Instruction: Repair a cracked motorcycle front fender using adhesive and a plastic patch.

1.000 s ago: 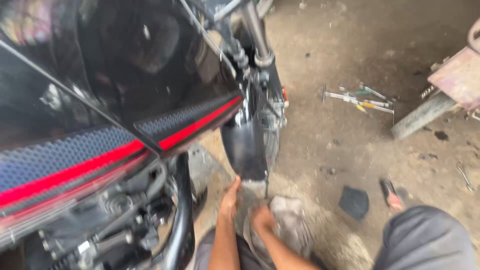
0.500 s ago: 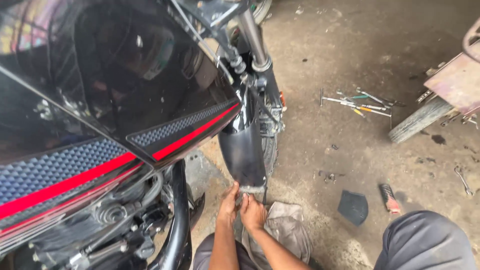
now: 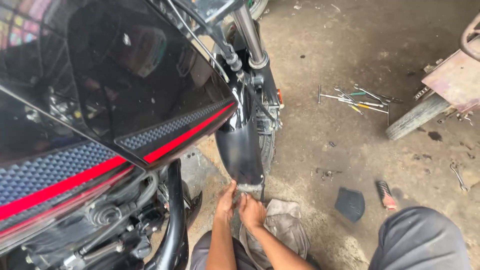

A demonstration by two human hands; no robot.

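Observation:
A black motorcycle with a red stripe fills the left side, its glossy black front fender hanging over the front tyre. My left hand reaches up from below and its fingers grip the fender's lower edge. My right hand is right beside it, fingers curled just under that same edge; whatever it holds is hidden. A crumpled grey rag lies on the concrete under my right forearm.
Several spanners and screwdrivers lie scattered on the floor at the right. A dark flat piece and a red-handled tool lie near my knee. A cart wheel stands far right, with a lone spanner beyond.
My right hand has slid left until it is against my left hand under the fender. The view has tilted slightly; the motorcycle has not moved.

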